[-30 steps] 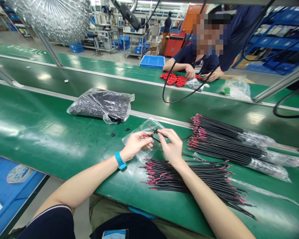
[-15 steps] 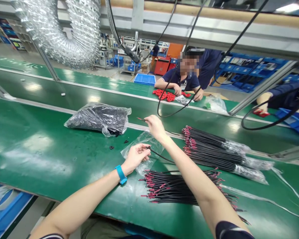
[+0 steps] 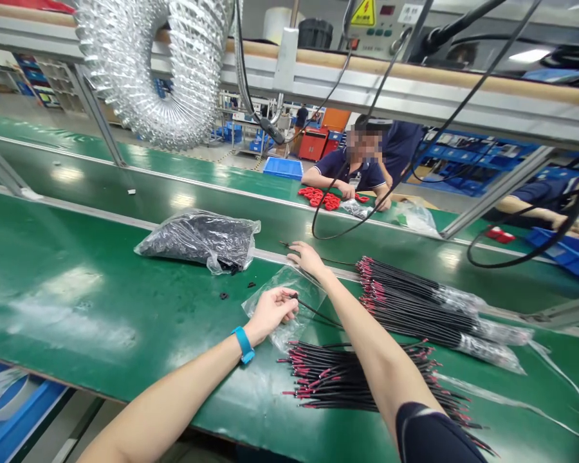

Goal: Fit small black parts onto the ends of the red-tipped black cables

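While the loose cables [image 3: 338, 379] lay side by side at the near part of the worktop [image 3: 164, 360], the right forearm crossed above them, so keeping it raised looked wise if their ends were not to be dragged askew.

Just beyond, the left hand [image 3: 273, 312] worked over a flat clear bag [image 3: 257, 301], its fingers closed on the end of the held cable [image 3: 318, 313], by a small black piece [image 3: 293, 296]. Gripping there, right by the piece, seemed sound: thumb and fingertip could steady it and leave the rest of the cable slack. Too hard a squeeze could have let so thin a part roll or slip.

Farther out, the right hand [image 3: 309, 260] was held with its fingers bent and partly spread, close to a dark cable tip [image 3: 284, 244]; whether they gripped it could not be told. Light, straight guidance seemed best for that cable, since a sideways tug could catch the bundled cables [image 3: 415, 299] to the right.

Two black bits [image 3: 223, 296] [image 3: 251, 284] lay near the filled bag [image 3: 197, 241], within easy reach. Across the divider, a co-worker [image 3: 350, 168] leaned over red parts [image 3: 318, 196].
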`<state>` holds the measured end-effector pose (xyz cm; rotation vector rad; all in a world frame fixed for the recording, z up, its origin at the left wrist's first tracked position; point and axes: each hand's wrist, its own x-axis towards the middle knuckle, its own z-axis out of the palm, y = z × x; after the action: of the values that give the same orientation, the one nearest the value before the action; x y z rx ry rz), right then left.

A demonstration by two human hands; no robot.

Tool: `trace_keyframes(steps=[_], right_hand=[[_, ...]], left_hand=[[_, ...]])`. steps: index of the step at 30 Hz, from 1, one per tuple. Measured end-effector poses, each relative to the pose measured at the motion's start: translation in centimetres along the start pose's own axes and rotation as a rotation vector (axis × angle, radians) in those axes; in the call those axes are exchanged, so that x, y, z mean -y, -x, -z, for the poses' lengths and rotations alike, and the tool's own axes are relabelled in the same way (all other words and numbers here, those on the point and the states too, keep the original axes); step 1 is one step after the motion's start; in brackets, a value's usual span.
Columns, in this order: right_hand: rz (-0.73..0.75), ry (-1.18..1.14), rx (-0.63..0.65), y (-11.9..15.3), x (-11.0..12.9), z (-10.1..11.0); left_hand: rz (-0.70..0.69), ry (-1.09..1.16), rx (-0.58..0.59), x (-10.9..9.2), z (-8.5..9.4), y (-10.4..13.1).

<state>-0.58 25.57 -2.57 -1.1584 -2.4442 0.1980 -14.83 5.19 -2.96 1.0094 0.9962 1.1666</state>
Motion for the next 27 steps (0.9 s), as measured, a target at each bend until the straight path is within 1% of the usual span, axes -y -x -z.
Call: trace_keyframes(steps=[2,4,5,7,8,9,10,11,12,13,14,15,16,17,19,21,22,24,25,27], right_hand=[[-0.027,-0.060,0.031,2.3,0.6,0.7],[-0.052,-0.148,0.074,5.1,1.7,1.7],[-0.057,-0.211,0.116,6.8,2.4,2.2],[-0.085,-0.483,0.280,10.1,3.9,3.1],[-0.086,-0.551,0.343,11.6,4.6,3.5],[-0.088,-0.579,0.362,13.0,5.2,3.9],[-0.082,-0.556,0.329,14.1,5.6,4.2],[-0.075,-0.488,0.252,15.0,5.8,4.6],[-0.071,-0.388,0.152,15.7,5.8,4.8],[-0.073,-0.270,0.050,16.1,5.5,4.9],[-0.083,-0.152,-0.028,16.4,5.1,5.0],[-0.096,-0.058,-0.067,16.6,4.6,4.9],[-0.103,0.005,-0.072,16.7,4.0,4.7],[-0.094,0.039,-0.046,16.9,3.5,4.4],[-0.045,0.047,0.030,17.1,2.9,3.9],[0.003,0.030,0.069,17.4,2.8,4.0],[0.012,0.020,0.066,17.6,3.0,4.3],[-0.003,-0.010,0.065,18.1,3.3,5.3],[-0.017,-0.034,0.093,18.4,3.5,6.0],[-0.056,-0.093,0.213,19.1,3.5,7.1]], left_hand=[[0.013,-0.003,-0.010,0.1,0.1,-0.1],[0.009,0.000,-0.018,0.2,0.1,0.0],[0.000,0.001,-0.021,0.3,0.0,0.1],[-0.019,-0.003,-0.025,0.3,-0.1,0.2],[-0.029,-0.017,-0.017,0.3,0.0,0.2],[-0.041,-0.044,0.002,0.1,0.1,0.2],[-0.058,-0.087,0.023,-0.3,0.4,0.1],[-0.084,-0.140,0.032,-0.7,0.8,-0.1],[-0.117,-0.204,0.031,-1.2,1.5,-0.4],[-0.161,-0.271,-0.016,-1.8,2.3,-0.8],[-0.216,-0.331,-0.094,-2.4,3.3,-1.2],[-0.259,-0.388,-0.173,-3.0,4.3,-1.6],[-0.285,-0.464,-0.242,-3.4,5.4,-2.1],[-0.310,-0.577,-0.289,-3.7,6.5,-2.5],[-0.372,-0.917,-0.321,-3.9,8.3,-3.2],[-0.394,-1.212,-0.292,-3.7,9.5,-3.6],[-0.387,-1.309,-0.262,-3.5,9.9,-3.7],[-0.348,-1.391,-0.179,-3.2,10.4,-3.7],[-0.329,-1.396,-0.131,-3.1,10.5,-3.7],[-0.304,-1.381,-0.058,-2.9,10.7,-3.8]])
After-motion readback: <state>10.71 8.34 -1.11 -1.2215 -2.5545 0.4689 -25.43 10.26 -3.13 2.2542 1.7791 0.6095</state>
